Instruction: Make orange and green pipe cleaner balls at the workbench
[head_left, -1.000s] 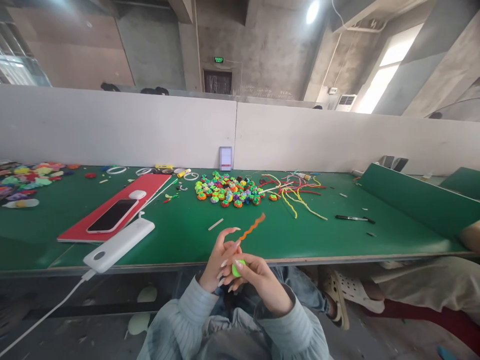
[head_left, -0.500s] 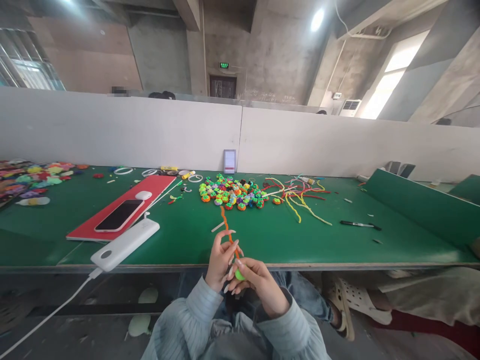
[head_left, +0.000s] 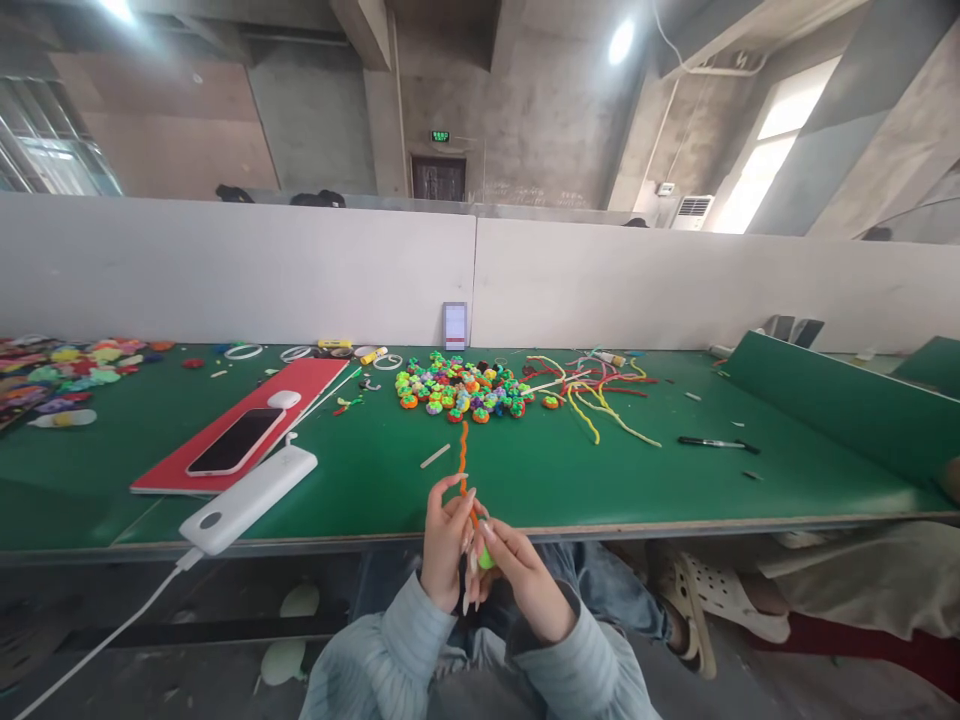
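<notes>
Near the table's front edge, my left hand (head_left: 448, 535) pinches an orange pipe cleaner (head_left: 463, 450) between thumb and finger. Its wavy free end points away toward a heap of small colourful fuzzy pieces (head_left: 469, 385). Close beside it, my right hand (head_left: 529, 575) is closed on a small bright green fuzzy piece (head_left: 486, 558). The orange strand's lower end runs down to this piece, though the fingers hide how they join. A short pale stick (head_left: 435, 456) lies on the green table just left of the strand.
Loose pipe cleaners (head_left: 600, 400) spread right of the heap, with a black marker (head_left: 718, 444) farther right. On the left are a red board (head_left: 169, 465), a phone (head_left: 236, 441) and a white power bank (head_left: 249, 500) with a cable. Another phone (head_left: 454, 326) leans against the white partition (head_left: 337, 265).
My left hand has shifted slightly right and down along the orange pipe cleaner, whose free end has swung right. My right hand has turned a little with the green piece. The view has tilted slightly.
</notes>
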